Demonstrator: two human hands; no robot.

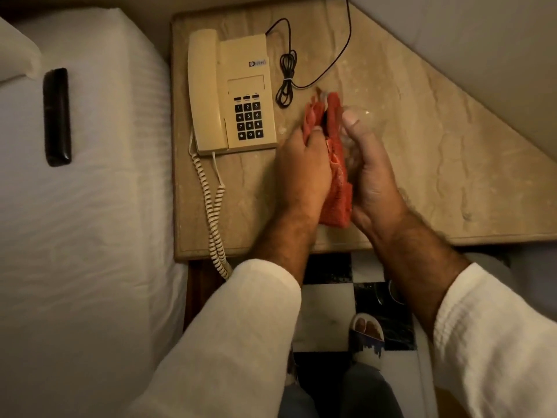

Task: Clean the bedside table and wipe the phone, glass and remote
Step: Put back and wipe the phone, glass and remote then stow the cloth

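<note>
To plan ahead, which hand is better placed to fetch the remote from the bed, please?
Left: the left hand, holding only the cloth, is nearer the remote; the right hand grips the glass.

The cream phone (238,95) by the left edge of the desk (407,140) carries a small brand mark (257,63) near its top right corner that reads "beetel", slightly blurred. Its keypad (249,120) shows black keys marked 1 to 9, then *, 0 and #.
</note>
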